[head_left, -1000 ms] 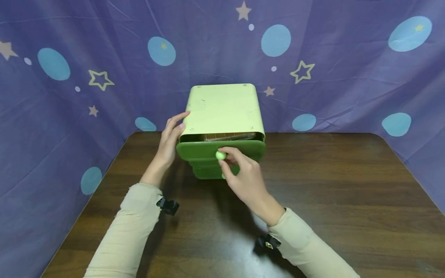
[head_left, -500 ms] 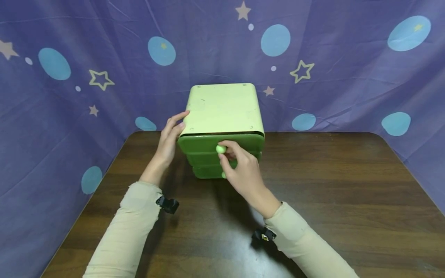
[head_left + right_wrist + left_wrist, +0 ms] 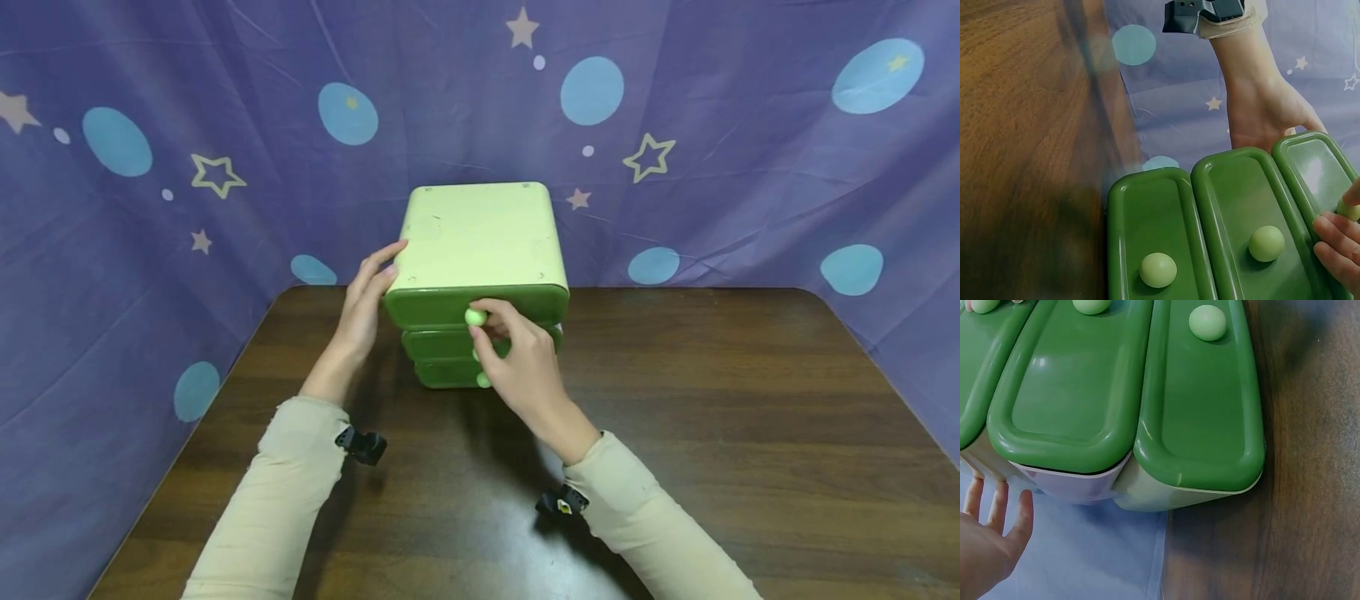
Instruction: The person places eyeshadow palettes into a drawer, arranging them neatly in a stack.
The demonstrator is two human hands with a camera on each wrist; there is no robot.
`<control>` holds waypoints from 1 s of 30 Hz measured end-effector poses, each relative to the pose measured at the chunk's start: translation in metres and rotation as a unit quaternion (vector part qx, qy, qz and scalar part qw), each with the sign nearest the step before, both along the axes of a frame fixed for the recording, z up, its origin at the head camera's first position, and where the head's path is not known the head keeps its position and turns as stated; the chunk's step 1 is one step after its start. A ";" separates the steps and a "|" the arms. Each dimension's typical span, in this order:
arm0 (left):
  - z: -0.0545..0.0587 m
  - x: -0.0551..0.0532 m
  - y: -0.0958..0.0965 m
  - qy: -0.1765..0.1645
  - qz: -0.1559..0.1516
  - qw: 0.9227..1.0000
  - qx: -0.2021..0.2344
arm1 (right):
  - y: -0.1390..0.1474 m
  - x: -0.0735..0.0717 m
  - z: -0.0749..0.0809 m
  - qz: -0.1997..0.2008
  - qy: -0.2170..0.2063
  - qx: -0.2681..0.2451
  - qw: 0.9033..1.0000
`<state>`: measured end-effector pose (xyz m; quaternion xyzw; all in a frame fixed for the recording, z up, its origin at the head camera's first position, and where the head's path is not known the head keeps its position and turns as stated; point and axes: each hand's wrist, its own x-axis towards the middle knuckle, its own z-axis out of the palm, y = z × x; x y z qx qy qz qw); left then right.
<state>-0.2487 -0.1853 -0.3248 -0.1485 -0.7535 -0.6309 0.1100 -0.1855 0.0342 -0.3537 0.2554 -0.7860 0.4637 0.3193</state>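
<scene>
A small drawer box [image 3: 480, 237] with a pale green shell stands on the table, its three dark green drawers stacked in front. The top drawer [image 3: 427, 308] sits flush against the shell. My right hand [image 3: 525, 367] pinches the round light green knob [image 3: 476, 317] of that drawer between thumb and fingers. With fingers extended, my left hand [image 3: 363, 308] touches the left side of the shell near its top edge. In the left wrist view the middle drawer [image 3: 1072, 394] and the bottom drawer [image 3: 1204, 406] show their fronts, each with a round knob.
The brown wooden table [image 3: 712, 417] extends to both sides and in front of the box. A purple curtain [image 3: 465, 100] with stars and blue ovals hangs close behind it. Black wrist cameras [image 3: 362, 446] sit on both sleeves.
The top drawer has slid back into the shell as the right hand moved away from me, closing the gap where brownish contents showed. The left hand stays in place.
</scene>
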 end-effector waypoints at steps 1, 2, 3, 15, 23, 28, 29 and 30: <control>0.000 0.000 0.000 0.001 -0.001 1.000 0.000 | 0.000 -0.001 0.000 -0.001 -0.001 0.001 1.000; 0.000 0.000 0.000 0.001 -0.001 1.000 0.000 | 0.000 -0.001 0.000 -0.002 -0.003 0.001 1.000; 0.000 0.000 0.000 0.000 -0.001 1.000 -0.001 | 0.000 -0.002 0.000 -0.002 -0.004 0.000 1.000; 0.000 0.001 0.001 -0.004 0.002 1.000 0.003 | -0.002 -0.008 0.001 -0.004 -0.007 0.002 1.000; -0.003 0.009 -0.002 0.007 0.006 1.000 -0.003 | 0.006 -0.004 0.003 0.019 -0.037 0.037 0.998; -0.009 0.017 -0.010 0.021 -0.004 1.000 -0.012 | 0.027 0.005 0.005 0.031 -0.032 0.061 0.997; -0.010 0.019 -0.012 0.023 -0.005 1.000 -0.014 | 0.032 0.007 0.004 0.032 -0.024 0.065 0.997; -0.011 0.021 -0.014 0.024 -0.003 1.000 -0.015 | 0.037 0.008 0.004 0.032 -0.013 0.070 0.997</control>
